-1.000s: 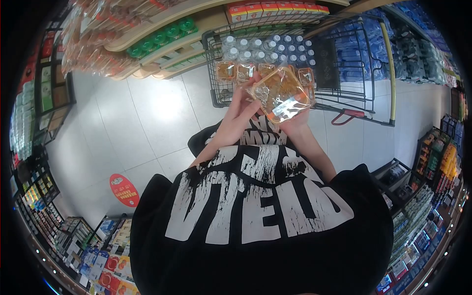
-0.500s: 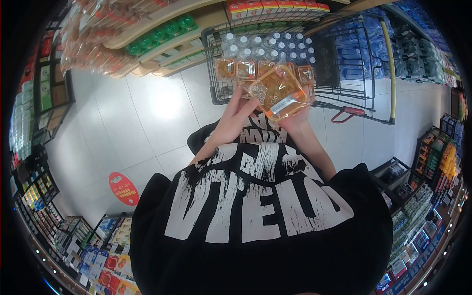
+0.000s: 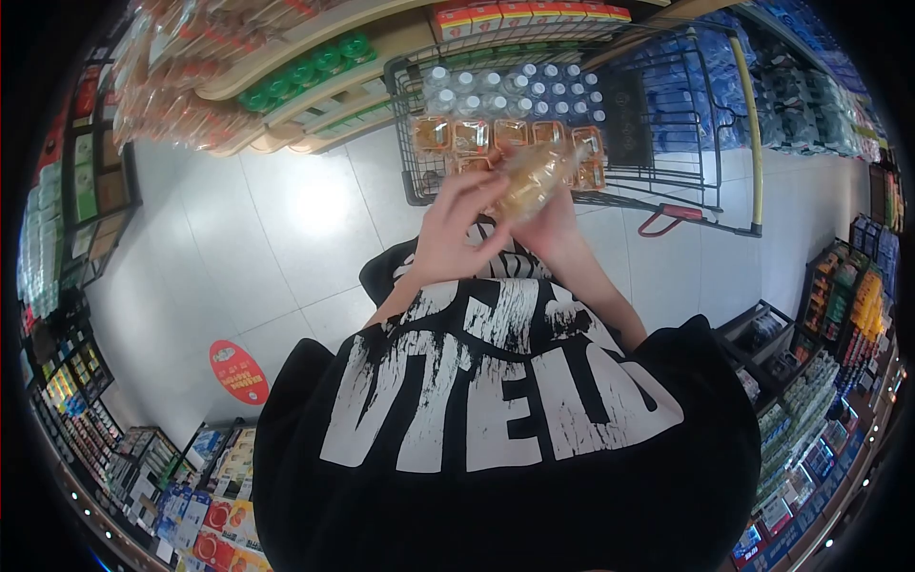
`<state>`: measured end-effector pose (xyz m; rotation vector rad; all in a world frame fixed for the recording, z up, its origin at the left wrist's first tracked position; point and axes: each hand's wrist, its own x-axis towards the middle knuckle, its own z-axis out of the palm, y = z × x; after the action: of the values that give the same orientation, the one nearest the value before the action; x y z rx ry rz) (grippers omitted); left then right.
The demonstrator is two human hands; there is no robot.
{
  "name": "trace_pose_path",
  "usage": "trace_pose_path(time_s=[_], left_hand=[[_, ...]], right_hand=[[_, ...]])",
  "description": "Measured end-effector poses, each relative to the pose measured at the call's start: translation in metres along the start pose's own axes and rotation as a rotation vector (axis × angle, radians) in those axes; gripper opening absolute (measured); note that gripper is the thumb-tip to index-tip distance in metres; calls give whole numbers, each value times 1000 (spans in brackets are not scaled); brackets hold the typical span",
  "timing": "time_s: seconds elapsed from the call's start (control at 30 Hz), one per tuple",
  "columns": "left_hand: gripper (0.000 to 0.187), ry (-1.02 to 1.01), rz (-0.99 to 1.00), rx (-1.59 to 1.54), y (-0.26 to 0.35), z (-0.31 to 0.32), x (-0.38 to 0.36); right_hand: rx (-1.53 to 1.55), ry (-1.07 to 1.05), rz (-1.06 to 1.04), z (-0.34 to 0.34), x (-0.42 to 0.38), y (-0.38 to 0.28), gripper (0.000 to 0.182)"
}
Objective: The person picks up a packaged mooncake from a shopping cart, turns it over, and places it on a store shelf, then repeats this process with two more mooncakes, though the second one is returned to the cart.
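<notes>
Between my hands is a clear-wrapped food package (image 3: 536, 181), tilted and smeared by motion, so its label cannot be read. My left hand (image 3: 459, 227) grips its near left side, fingers bent over the wrap. From below and the right, my right hand (image 3: 548, 229) holds it, its fingers mostly hidden behind the package. Just beyond, in a black wire shopping cart (image 3: 412, 181), lie several similar packages in orange trays (image 3: 471, 136). Behind these stand rows of clear bottles with white caps (image 3: 494, 103).
A red handle piece (image 3: 681, 214) and a yellow bar (image 3: 750, 124) are at the cart's right. Shelves hold green-lidded containers (image 3: 327, 65) and red boxes (image 3: 515, 13). Blue-wrapped bottle packs (image 3: 667, 67) stand beyond the cart. A red oval sticker (image 3: 238, 372) marks the pale tiled floor.
The package has turned from facing up to a steep tilt, showing its side. My left hand has shifted its hold, its back now turned more upward. The cart stays nearly in place.
</notes>
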<state>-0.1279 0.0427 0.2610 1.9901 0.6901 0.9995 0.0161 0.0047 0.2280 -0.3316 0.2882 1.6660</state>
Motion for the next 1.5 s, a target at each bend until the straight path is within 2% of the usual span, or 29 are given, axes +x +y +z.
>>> trace_pose_path(time_s=[0.03,0.07,0.1,0.13,0.2,0.27,0.5,0.8,0.83,0.9,0.93,1.0,1.03,1.07,1.13,1.33,1.4,1.5], left_hand=[[42,-15,166,77,-1,6,0],[42,-17,167,75,0,7,-2],[41,-66,364,257,2,7,-2],[41,-113,560,439,4,8,-3],[40,-109,579,472,3,11,-3],[40,-53,616,436,2,11,-2],[43,-57,628,409,-1,2,-2],[40,-10,635,436,-3,-7,-1],[40,11,550,411,-2,-11,0],[42,46,399,314,-9,-15,0],[42,51,403,315,-12,-16,-2],[40,175,-56,35,-14,-21,-3],[36,167,-170,-14,-14,-28,0],[36,169,-159,-12,-19,-30,1],[31,259,-447,-260,-32,-32,-2],[31,153,-409,-258,-33,-36,-2],[30,151,-412,-286,-29,-31,0],[29,131,-422,-324,-27,-26,-4]], right_hand=[[100,-127,41,-10,7,0,53],[201,-254,82,-20,11,0,52],[233,-106,61,-8,7,0,45],[233,-106,60,-9,8,-1,45],[245,-286,90,-11,10,-2,40],[233,-263,82,-7,9,-2,38],[146,-160,92,6,10,0,35],[133,-187,106,-2,17,6,36],[131,-184,108,-4,15,6,36],[-161,-22,-75,-6,8,6,44],[-165,-26,-76,5,5,8,44],[-448,199,-159,29,0,11,51],[-458,190,-170,30,0,12,50],[-461,180,-176,29,0,12,50],[-583,226,-151,24,0,10,45],[-655,204,-164,33,-1,6,50],[-665,227,-259,39,-2,7,51],[-697,249,-293,40,-7,2,49]])
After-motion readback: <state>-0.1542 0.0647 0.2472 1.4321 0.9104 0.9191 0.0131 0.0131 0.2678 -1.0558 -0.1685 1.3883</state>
